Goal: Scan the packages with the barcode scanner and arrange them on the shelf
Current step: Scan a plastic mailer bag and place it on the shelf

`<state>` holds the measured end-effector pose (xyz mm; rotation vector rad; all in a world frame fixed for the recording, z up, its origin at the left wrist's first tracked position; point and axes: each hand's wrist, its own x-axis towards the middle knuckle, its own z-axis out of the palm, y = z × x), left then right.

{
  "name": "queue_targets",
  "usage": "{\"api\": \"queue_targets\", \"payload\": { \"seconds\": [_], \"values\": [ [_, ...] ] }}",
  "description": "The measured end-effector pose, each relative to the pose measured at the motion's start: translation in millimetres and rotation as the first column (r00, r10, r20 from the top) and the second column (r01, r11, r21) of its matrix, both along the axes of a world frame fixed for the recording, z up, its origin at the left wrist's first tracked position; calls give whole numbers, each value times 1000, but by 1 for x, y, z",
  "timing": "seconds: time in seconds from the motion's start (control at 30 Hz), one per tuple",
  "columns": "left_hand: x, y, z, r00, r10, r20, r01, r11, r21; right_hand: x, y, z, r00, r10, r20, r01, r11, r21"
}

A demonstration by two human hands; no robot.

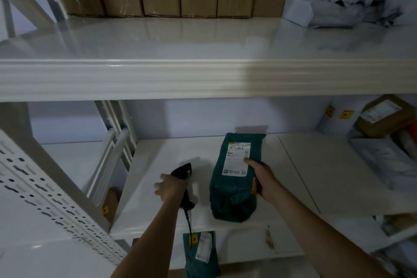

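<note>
Shelving uprights (pixel 45 187) with rows of slots fill the lower left of the frame, and beside them the middle shelf (pixel 158 165) runs across the lower half, under the thick front lip of the upper shelf (pixel 203 79). Left of centre, the left hand (pixel 172 188) is wrapped around the grip of a black barcode scanner (pixel 184 178), whose head points up and away toward the back of the shelf and whose cable (pixel 189 223) hangs down off the shelf edge. Just right of it, at lower centre, a dark green poly mailer package (pixel 232 194) lies flat on the middle shelf with its white shipping label (pixel 238 158) facing up; the right hand (pixel 262 178) clasps its right edge, thumb on the label's corner. Below the shelf edge, at the bottom centre, a second green package (pixel 200 253) sits lower down. Along the top of the frame a row of brown cardboard boxes (pixel 158 2) lines the back of the upper shelf, with grey bags (pixel 343 11) at the upper right; more parcels (pixel 381 119) crowd the right end of the middle shelf. The step in hand looks like placing or squaring the green package on the shelf. Whether it has been scanned cannot be told; if not, the scanner head needs swinging right onto the label's barcode before the hand lets go.
</note>
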<state>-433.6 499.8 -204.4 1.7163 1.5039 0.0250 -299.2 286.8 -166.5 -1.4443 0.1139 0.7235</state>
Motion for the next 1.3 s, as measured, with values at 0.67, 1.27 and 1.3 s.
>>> {"api": "queue_targets", "payload": {
  "seconds": [0.67, 1.27, 1.3],
  "values": [
    [92, -323, 146, 553, -150, 820, 667, 670, -327, -21, -242, 119, 935, -256, 246, 232, 965, 124],
    [137, -616, 347, 272, -403, 874, 780, 624, 45, 31, -549, 309, 822, -405, 401, 352, 914, 200],
    [141, -619, 359, 243, -424, 872, 777, 624, 87, 35, -552, 319, 806, -418, 419, 358, 908, 217]
  ]
}}
